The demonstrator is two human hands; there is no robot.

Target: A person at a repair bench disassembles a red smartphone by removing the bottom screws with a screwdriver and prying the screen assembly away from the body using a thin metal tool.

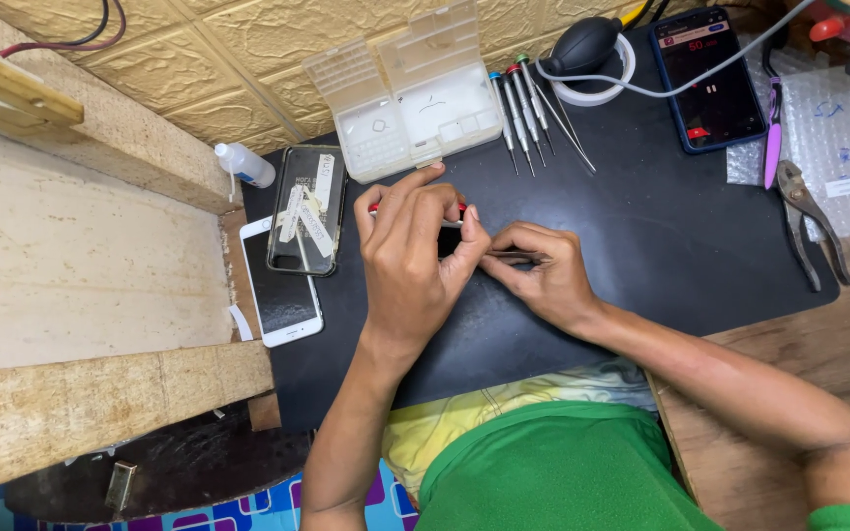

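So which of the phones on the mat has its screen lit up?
The dark-blue-cased phone at the mat's far right; the white phone at the left edge is dark.

the work mat looks matt black and rubbery. the parts box is cloudy clear plastic. the screwdrivers have shiny metal shafts. the pliers are dull metal. the white phone has glossy glass. the bench is rough pale wood.

From my feed it's bright, even light w/ only soft shadows under the hands on the black mat, mild glare on the phone screen upper right, sharp focus at centre, and wide-angle bending twd the frame edges.
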